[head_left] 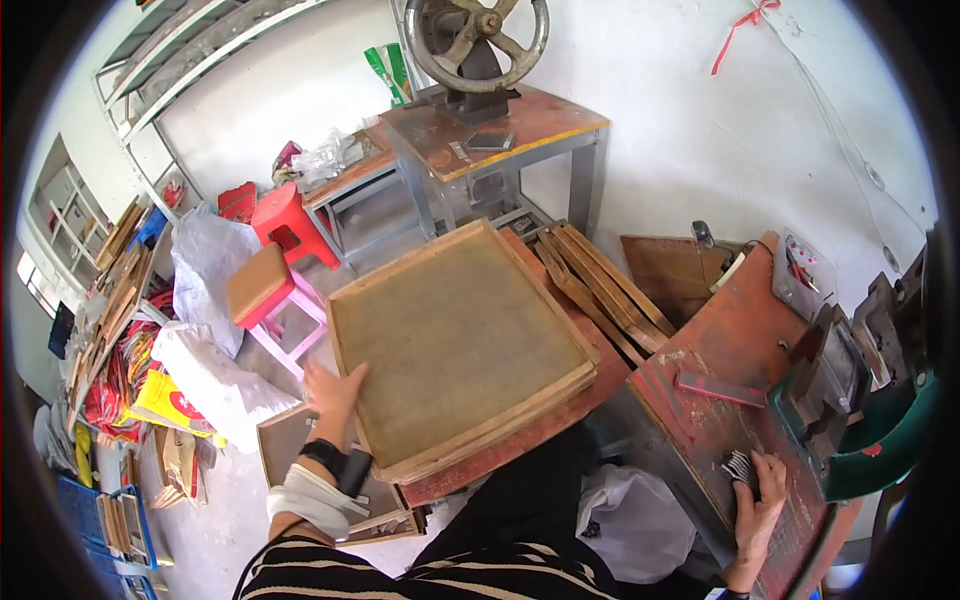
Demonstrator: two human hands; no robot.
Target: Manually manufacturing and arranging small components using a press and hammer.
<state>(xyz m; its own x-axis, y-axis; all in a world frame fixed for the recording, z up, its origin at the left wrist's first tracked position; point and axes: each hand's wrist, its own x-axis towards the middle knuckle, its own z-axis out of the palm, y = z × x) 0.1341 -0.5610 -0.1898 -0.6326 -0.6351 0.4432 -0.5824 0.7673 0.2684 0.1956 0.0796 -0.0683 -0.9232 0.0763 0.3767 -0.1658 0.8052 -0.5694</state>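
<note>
The right hand (757, 508) has its fingers curled and its thumb closed in, pinching a small bundle of ridged pieces (738, 465) (striped dark and light, too small to make out singly) just above or on the red worktable (690, 430). The left hand (332, 392) is spread, its thumb reaching over the left rim of a shallow wooden-rimmed tray (455, 340); whether it presses there, I cannot tell. That tray lies in front of the person, on a red board (612, 385). Beyond the right hand lie a reddish bar (720, 389) and, to its right, a green machine (880, 445). Long wooden strips (605, 285) lean behind the tray. Farther off stand a brown-seated pink stool (255, 285), a red stool (285, 215) and a table (550, 112) bearing a spoked handwheel (488, 22).
</note>
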